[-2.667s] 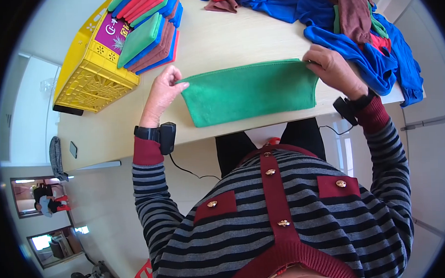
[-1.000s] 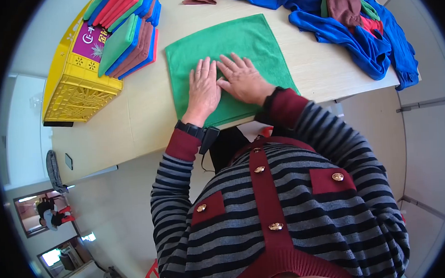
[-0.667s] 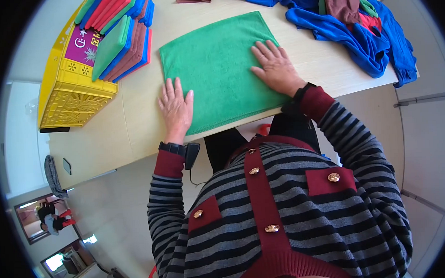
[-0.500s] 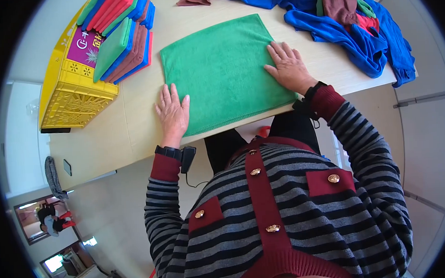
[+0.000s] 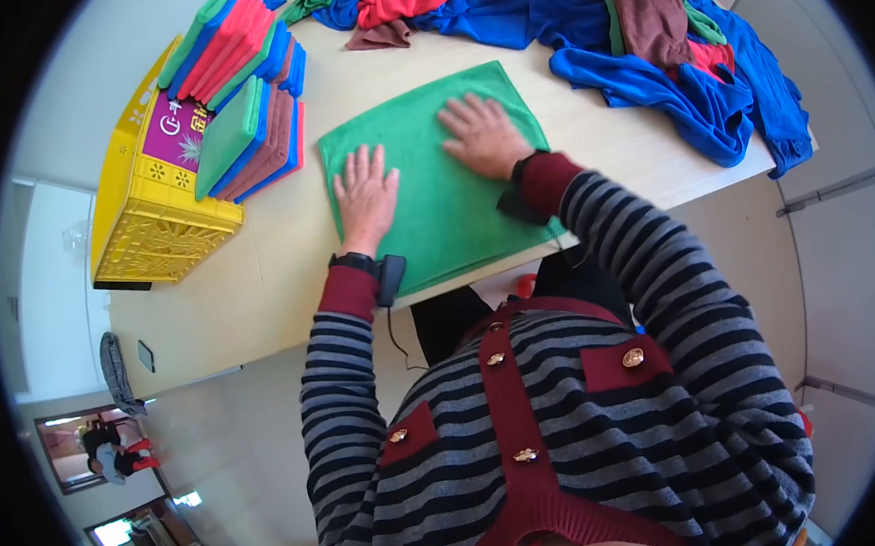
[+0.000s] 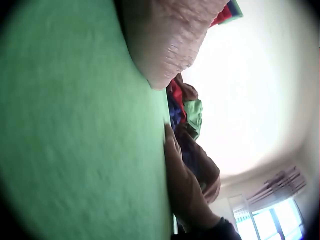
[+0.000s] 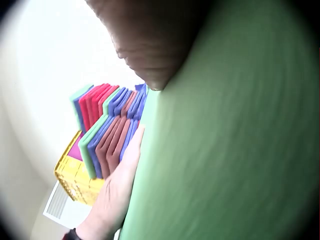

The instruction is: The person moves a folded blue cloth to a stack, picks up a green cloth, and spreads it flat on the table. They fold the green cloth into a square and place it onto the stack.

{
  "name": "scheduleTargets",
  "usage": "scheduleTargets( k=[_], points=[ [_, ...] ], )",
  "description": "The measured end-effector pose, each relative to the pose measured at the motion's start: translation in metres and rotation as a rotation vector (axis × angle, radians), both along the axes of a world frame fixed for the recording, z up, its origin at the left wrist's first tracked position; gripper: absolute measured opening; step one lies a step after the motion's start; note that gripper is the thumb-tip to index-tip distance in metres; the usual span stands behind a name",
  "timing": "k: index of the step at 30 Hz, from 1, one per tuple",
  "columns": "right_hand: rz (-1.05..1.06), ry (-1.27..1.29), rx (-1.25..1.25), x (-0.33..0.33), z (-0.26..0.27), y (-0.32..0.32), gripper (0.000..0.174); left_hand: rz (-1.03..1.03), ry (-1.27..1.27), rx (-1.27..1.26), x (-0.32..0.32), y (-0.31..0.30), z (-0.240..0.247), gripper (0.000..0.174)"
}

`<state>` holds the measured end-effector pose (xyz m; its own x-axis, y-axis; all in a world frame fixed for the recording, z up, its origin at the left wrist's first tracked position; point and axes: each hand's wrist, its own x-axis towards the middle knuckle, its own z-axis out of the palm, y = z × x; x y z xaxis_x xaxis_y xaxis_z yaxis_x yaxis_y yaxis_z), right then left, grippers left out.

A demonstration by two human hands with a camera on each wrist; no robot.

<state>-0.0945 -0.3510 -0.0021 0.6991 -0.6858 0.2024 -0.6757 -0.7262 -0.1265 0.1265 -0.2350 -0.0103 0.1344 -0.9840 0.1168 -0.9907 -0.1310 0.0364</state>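
A green towel (image 5: 425, 205) lies spread out flat on the table, its near edge along the table's front edge. My left hand (image 5: 365, 200) rests palm down on its left part, fingers straight. On its upper right part lies my right hand (image 5: 487, 137), fingers extended and slightly blurred. Both wrist views look low across the green cloth (image 6: 85, 130); the left one shows the right hand (image 6: 185, 185) flat at its far side, and the right one shows the left hand (image 7: 117, 192) likewise. Neither hand grips anything.
A yellow crate (image 5: 167, 226) with folded towels (image 5: 246, 135) in green, blue, red and brown stands at the left. Loose blue, brown and red cloths (image 5: 663, 78) are heaped along the back and right. A phone (image 5: 146, 356) lies near the table's left end.
The towel, earlier held folded by its two corners, now lies opened flat. Both hands came together on it, spread to its side edges, then moved inward again, the right one farther.
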Motion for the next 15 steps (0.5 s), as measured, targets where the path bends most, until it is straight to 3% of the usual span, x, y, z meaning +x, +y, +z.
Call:
scheduleTargets(
  k=[8,12,15],
  points=[
    [-0.309,0.117,0.097,-0.060,0.017,-0.050,0.065,0.213,0.079,-0.057,0.057,0.010,-0.002,0.062],
    [-0.230,0.232,-0.128,-0.029,0.021,-0.046,0.064,0.209,-0.099,-0.075,0.042,-0.008,0.007,0.061],
    [-0.030,0.115,-0.014,0.026,0.022,-0.036,0.064,-0.006,-0.101,-0.104,0.025,-0.048,0.010,0.061]
  ],
)
